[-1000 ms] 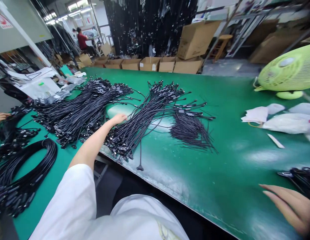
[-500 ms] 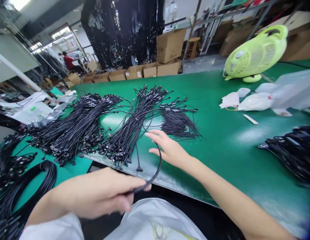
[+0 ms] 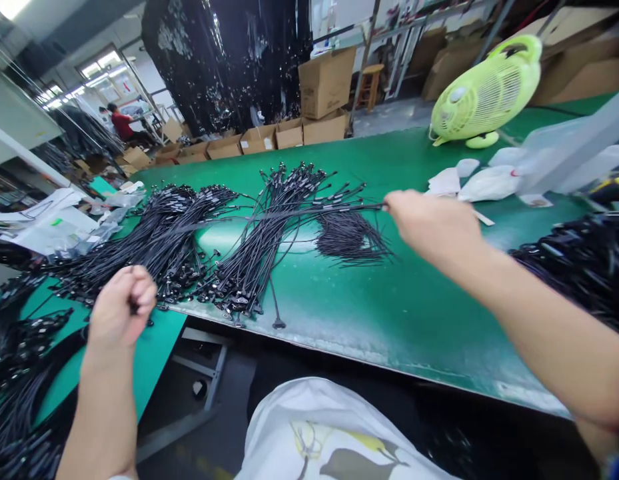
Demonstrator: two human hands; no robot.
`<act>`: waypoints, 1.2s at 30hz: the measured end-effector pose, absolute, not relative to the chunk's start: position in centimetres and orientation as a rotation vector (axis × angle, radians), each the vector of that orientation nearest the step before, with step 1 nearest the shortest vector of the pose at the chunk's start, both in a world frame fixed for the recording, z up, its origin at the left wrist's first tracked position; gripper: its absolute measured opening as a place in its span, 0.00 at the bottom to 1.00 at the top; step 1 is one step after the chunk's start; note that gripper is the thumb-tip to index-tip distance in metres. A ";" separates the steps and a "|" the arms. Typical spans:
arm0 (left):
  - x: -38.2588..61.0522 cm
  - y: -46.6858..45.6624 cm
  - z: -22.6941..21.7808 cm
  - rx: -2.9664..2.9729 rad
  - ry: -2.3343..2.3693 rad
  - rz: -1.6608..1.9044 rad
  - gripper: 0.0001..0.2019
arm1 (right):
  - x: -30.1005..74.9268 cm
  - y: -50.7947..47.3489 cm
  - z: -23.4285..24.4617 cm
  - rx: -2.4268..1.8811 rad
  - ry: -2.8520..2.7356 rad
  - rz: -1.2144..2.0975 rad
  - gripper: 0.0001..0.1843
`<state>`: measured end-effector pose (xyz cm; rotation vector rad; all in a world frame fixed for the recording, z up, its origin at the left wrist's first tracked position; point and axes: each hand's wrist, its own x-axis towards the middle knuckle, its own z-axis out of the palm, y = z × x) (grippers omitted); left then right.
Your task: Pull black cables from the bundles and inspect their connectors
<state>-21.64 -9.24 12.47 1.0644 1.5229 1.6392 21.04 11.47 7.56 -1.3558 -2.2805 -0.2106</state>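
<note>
My right hand (image 3: 434, 220) is closed on the end of a black cable (image 3: 374, 207), held above the green table toward the right. From there the cable runs left, blurred, across the heaped cables. My left hand (image 3: 123, 303) is closed at the table's left front; a dark bit shows between its fingers, but I cannot make out what it is. Beside it lies a large heap of black cables with connectors (image 3: 159, 247). A second bundle of cables (image 3: 269, 247) lies in the middle, and a pile of short thin black strands (image 3: 346, 237) is nearer my right hand.
A light-green fan (image 3: 489, 93) stands at the back right, near white plastic bags (image 3: 492, 183). More black cables (image 3: 584, 267) are heaped at the right edge. Coiled cables (image 3: 34, 380) cover the lower left table. Cardboard boxes (image 3: 259, 139) line the far edge. A person in red (image 3: 122, 123) sits far back.
My hands have moved far apart. The left went left and up, away from my lap. My right hand, open before, has closed on the cable and moved right and up.
</note>
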 end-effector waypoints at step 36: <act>1.5 -0.4 0.9 1.017 0.837 1.050 0.19 | 19.0 2.8 -0.8 -0.949 -1.447 1.207 0.20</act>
